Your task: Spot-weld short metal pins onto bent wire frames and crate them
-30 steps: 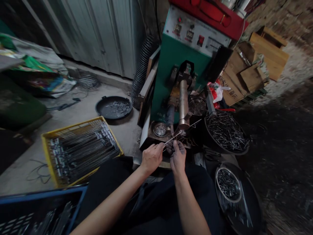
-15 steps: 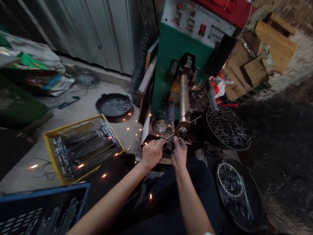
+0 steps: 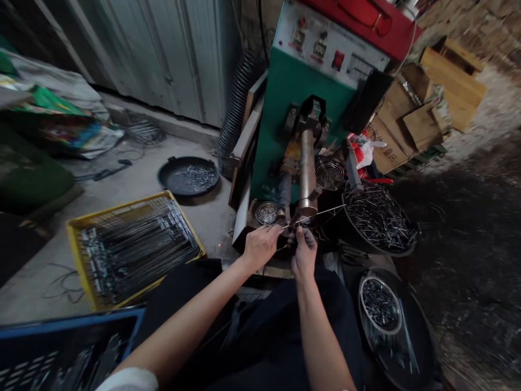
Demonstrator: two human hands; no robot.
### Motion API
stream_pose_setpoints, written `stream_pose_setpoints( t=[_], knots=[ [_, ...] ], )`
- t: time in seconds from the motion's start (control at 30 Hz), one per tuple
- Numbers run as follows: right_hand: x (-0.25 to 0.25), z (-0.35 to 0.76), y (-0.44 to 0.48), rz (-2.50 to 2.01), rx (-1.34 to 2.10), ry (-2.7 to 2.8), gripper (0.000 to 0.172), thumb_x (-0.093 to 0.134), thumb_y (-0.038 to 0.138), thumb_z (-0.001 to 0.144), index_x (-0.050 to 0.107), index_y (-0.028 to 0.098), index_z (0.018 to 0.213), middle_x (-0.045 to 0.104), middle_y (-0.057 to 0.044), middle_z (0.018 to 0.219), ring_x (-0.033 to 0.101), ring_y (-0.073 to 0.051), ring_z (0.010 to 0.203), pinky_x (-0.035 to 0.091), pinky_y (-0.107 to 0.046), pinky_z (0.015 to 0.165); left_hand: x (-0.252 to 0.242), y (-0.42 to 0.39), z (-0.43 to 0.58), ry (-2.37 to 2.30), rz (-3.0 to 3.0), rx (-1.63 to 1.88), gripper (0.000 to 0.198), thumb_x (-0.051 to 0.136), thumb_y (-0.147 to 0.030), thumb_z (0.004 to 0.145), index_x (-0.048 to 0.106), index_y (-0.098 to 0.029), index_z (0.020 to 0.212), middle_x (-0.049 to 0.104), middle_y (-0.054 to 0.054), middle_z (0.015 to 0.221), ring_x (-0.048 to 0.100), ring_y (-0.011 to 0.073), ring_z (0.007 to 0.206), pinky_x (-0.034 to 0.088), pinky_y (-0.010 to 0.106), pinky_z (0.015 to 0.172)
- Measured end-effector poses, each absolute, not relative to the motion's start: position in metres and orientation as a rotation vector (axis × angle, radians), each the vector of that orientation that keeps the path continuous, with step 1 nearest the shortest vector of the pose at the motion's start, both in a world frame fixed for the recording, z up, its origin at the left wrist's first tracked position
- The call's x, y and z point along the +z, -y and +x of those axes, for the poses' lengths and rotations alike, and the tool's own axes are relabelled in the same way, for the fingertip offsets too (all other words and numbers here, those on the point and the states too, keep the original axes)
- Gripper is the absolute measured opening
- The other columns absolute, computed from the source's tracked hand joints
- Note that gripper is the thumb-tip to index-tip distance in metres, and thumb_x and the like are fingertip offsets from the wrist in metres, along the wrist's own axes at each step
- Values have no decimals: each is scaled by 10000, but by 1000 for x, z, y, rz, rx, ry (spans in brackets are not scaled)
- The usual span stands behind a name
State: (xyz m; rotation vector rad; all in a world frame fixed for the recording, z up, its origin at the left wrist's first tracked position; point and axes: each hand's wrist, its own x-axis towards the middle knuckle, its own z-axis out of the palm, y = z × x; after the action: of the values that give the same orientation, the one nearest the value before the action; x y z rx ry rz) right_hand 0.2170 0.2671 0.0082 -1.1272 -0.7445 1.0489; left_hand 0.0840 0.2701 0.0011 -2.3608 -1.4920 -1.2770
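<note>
While hands (image 3: pixel 262 247) pinch slim wirework (image 3: pixel 329 211), probably steel | brassy cylinder (image 3: pixel 307 168) beyond

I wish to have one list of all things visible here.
Box-shaped machine: one, green and red, centre.
Thin metal wire: at least one, grey, before machine.
Shallow round pan: one, black, left floor.
Rectangular plastic crate: one, yellow, lower left.
Plastic crate: one, blue, bottom left.
Round tub: one, black, right.
Round bowl: one, silvery, lower right.
Ribbed coil: one, grey, beside machine.
Corrugated wall: one, grey, upper left.
Cardboard box: at least one, brown, upper right.
Left hand: one, bare, at wire.
Right hand: one, bare, at machine.
</note>
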Motion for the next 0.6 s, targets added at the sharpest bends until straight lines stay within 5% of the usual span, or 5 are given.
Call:
stream_pose_setpoints(
  t=[0.33, 0.43, 0.6],
  knots=[
    [-13, 218, -199, -1321, 1288, 910, 341, 663, 514, 864, 619, 191, 763, 590, 29, 633, 490, -103, 559, 377, -209, 537, 3, -274, 71, 1543, -2531, -1226, 310, 383, -314, 1054, 648, -169, 984, 681, 45, 739, 637, 202, 650, 439, 319, 584],
    [-40, 210, -151, -1426, 1388, 1193, 335, 649, 477, 860, 626, 180, 705, 612, 10, 649, 533, -131, 619, 413, -226, 603, 4, -272, 65, 1502, -2571, -1181, 318, 376, -290, 1050, 647, -171, 934, 684, 59, 750, 640, 208, 682, 450, 318, 606],
    [-66, 200, -88, -1422, 1577, 1772, 211, 599, 354, 867, 718, 181, 894, 732, -50, 868, 662, -222, 831, 459, -276, 746, 5, -245, 26, 1532, -2653, -982, 155, 540, -207, 966, 674, -225, 890, 699, 28, 797, 644, 202, 808, 450, 287, 663]
  ],
)
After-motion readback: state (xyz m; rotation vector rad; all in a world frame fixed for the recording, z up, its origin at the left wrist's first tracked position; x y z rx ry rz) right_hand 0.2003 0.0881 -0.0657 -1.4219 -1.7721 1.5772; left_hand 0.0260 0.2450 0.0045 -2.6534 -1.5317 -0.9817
